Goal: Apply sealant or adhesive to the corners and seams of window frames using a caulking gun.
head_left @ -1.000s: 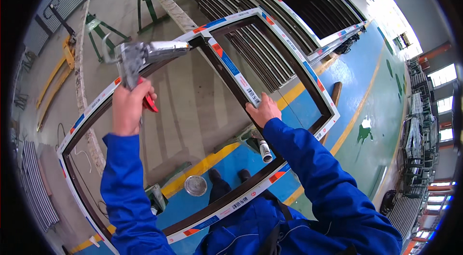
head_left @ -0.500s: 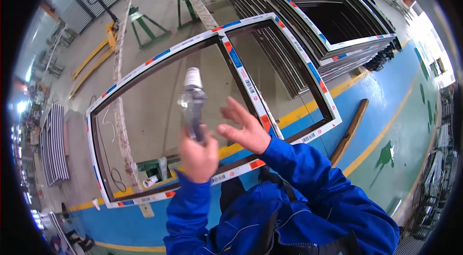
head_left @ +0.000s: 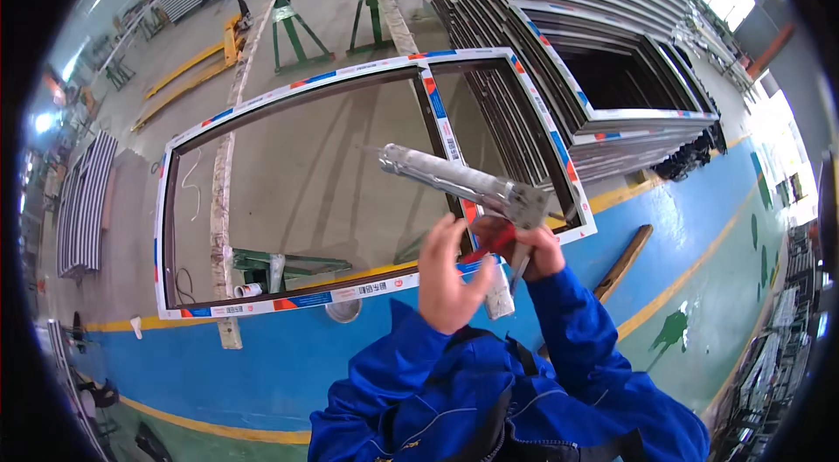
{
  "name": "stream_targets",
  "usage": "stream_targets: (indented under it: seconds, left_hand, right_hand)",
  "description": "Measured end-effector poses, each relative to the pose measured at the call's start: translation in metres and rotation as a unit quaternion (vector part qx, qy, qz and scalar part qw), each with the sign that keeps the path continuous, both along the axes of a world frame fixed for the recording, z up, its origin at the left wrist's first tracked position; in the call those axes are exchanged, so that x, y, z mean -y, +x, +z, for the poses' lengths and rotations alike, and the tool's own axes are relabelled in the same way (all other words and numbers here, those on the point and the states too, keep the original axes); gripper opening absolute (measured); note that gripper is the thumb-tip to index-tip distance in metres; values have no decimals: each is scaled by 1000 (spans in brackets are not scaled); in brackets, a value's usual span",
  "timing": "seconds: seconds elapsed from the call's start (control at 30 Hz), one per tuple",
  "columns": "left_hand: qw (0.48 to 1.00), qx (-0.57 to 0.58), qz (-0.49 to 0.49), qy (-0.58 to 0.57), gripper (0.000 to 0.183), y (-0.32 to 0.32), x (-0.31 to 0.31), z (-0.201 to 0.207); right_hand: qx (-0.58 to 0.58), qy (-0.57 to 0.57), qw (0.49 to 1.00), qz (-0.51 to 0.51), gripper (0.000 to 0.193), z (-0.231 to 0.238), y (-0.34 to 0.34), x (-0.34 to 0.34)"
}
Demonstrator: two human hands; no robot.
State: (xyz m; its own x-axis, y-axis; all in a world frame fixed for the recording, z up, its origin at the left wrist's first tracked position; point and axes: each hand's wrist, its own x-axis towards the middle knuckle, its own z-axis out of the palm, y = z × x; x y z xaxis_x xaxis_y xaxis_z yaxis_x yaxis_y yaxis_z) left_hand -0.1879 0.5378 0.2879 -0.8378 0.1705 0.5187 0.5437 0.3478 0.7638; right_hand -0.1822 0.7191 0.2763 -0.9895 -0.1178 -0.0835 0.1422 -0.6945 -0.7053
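Observation:
My right hand (head_left: 545, 254) grips a caulking gun (head_left: 454, 175) by its rear, near a red part at the handle. The gun's long pale barrel points left and slightly up, above the window frame. Beside the grip, my left hand (head_left: 449, 280) is raised with its fingers apart, holding nothing. Under both hands lies the large window frame (head_left: 319, 296), dark with white, blue and orange protective tape. A crossbar (head_left: 443, 134) divides it into a wide left opening and a narrower right one.
Long beams (head_left: 221, 226) support the frame, with green trestles (head_left: 293, 34) at the far side. Stacked frames (head_left: 603, 138) stand back right. A wooden bar (head_left: 625, 263) lies on the floor at right. A white tube (head_left: 248, 290) and a yellow pallet truck (head_left: 197, 64) are at left.
The caulking gun has passed from my left hand to my right. It was upright over the left opening and now lies nearly level, farther right. My left hand is now free.

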Motion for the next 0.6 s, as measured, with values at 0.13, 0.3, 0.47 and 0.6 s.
stream_targets:
  seconds: [0.13, 0.3, 0.47, 0.6]
  left_hand:
    - [708, 495, -67, 499, 37, -12, 20, -15]
    - [696, 389, -147, 585, 33, -23, -1, 2]
    - [722, 383, -124, 563, 28, -10, -53, 9]
    - [709, 374, -78, 593, 24, -10, -101, 1]
  right_hand:
    - [42, -47, 998, -24, 66, 2, 44, -23]
    - [27, -94, 995, 26, 70, -8, 71, -58]
    - [28, -106, 992, 61, 73, -20, 69, -117]
    - [-14, -174, 973, 148, 65, -35, 54, -172]
